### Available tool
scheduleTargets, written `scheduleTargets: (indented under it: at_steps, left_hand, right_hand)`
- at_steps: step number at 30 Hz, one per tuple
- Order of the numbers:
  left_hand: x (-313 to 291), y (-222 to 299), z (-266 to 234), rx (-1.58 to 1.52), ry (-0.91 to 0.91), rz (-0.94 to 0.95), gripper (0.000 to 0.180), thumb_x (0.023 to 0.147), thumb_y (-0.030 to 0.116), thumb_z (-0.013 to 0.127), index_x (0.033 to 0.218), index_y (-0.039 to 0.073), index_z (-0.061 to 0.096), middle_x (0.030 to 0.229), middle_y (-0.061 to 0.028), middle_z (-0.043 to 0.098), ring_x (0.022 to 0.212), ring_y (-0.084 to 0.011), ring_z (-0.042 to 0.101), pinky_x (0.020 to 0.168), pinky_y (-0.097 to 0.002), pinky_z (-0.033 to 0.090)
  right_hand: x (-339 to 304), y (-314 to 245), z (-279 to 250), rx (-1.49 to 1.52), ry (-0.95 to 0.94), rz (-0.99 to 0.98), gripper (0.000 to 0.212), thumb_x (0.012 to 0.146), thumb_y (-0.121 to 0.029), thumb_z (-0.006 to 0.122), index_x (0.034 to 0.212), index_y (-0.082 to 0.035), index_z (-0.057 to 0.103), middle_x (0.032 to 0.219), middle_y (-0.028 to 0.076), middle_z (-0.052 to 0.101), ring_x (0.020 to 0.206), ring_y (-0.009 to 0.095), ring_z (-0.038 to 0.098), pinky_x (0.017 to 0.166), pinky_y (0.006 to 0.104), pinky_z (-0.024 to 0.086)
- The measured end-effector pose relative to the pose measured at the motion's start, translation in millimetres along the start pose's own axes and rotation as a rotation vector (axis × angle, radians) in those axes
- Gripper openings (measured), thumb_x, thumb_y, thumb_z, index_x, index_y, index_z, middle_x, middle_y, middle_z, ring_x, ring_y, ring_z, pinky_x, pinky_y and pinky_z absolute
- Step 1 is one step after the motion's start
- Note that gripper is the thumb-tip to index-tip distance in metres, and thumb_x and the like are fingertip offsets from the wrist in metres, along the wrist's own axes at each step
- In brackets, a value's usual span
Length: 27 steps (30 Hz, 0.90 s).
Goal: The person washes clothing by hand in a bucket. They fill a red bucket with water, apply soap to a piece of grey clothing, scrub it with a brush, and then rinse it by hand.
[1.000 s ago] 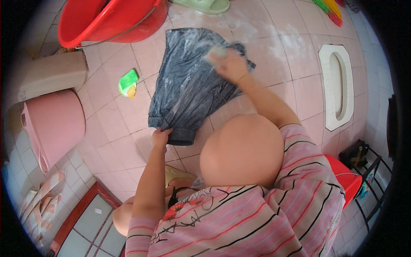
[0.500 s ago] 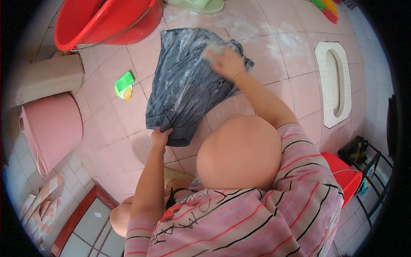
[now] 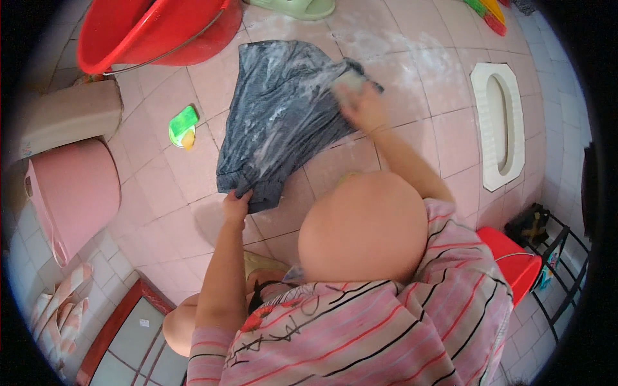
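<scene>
Dark grey shorts (image 3: 273, 109) lie spread on the pink tiled floor, wet and streaked with white suds. At their near edge, my left hand (image 3: 237, 207) is closed on the waistband and holds it down. My right hand (image 3: 368, 112) is wrapped round a pale scrub brush (image 3: 349, 85), which presses on the far right leg of the shorts. Motion blurs the brush a little, and its underside is hidden. To the left of the shorts, a green bar (image 3: 185, 121) rests on a small white dish (image 3: 175, 136) with a yellowish piece beside it.
A large red bucket (image 3: 161, 38) stands at the far left, above a pink tub (image 3: 77, 193). Pale green slippers (image 3: 302, 8) sit at the back. A white squat toilet (image 3: 477, 128) is set into the floor at right. Behind my right arm are another red bucket (image 3: 512, 264) and a black rack (image 3: 563, 270).
My right hand has moved the brush rightward and slightly nearer, toward the edge of the shorts' leg. My left hand keeps its hold on the waistband.
</scene>
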<state>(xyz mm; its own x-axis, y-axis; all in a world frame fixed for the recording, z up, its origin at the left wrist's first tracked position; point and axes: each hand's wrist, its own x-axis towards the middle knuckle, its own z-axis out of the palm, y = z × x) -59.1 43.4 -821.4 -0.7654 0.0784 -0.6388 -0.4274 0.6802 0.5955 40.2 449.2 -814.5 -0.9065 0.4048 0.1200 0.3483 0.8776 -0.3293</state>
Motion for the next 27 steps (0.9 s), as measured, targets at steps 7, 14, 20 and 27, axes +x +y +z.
scheduleTargets:
  at_steps: [7, 14, 20, 27]
  left_hand:
    - [-18.2, 44.6, 46.5, 0.213, 0.096, -0.07, 0.057, 0.067, 0.033, 0.078, 0.106, -0.004, 0.062, 0.101, -0.0192, 0.066, 0.095, -0.0323, 0.064, 0.08, -0.0373, 0.048]
    - [-16.3, 49.9, 27.2, 0.519, -0.193, 0.064, 0.057, 0.065, 0.039, 0.079, 0.1, -0.004, 0.065, 0.094, -0.0217, 0.067, 0.088, -0.0346, 0.065, 0.076, -0.0387, 0.05]
    - [-7.7, 2.5, 31.7, 0.441, -0.147, 0.152, 0.051, 0.064, 0.035, 0.079, 0.093, -0.005, 0.066, 0.087, -0.022, 0.067, 0.084, -0.0351, 0.065, 0.075, -0.0408, 0.05]
    - [-7.7, 42.0, 37.4, 0.565, -0.057, 0.016, 0.052, 0.072, 0.035, 0.076, 0.095, -0.01, 0.064, 0.09, -0.0191, 0.068, 0.082, -0.0255, 0.065, 0.067, -0.0368, 0.049]
  right_hand:
    - [-12.3, -57.7, 9.8, 0.172, -0.127, 0.225, 0.051, 0.079, -0.035, 0.061, 0.129, -0.028, 0.051, 0.103, 0.021, 0.049, 0.089, 0.036, 0.054, 0.073, 0.0446, 0.049]
    - [-27.8, -20.8, 25.6, 0.171, -0.305, 0.031, 0.048, 0.082, -0.035, 0.058, 0.129, -0.028, 0.053, 0.093, 0.016, 0.061, 0.087, 0.031, 0.057, 0.072, 0.0443, 0.049]
    - [3.2, 44.3, -7.1, -0.005, 0.016, 0.414, 0.049, 0.082, -0.036, 0.059, 0.129, -0.027, 0.052, 0.103, 0.021, 0.055, 0.087, 0.036, 0.056, 0.072, 0.0453, 0.049]
    - [-48.8, -118.0, 27.4, 0.261, -0.378, -0.459, 0.05, 0.074, -0.026, 0.064, 0.122, -0.036, 0.055, 0.114, 0.013, 0.055, 0.095, 0.031, 0.058, 0.078, 0.0439, 0.052]
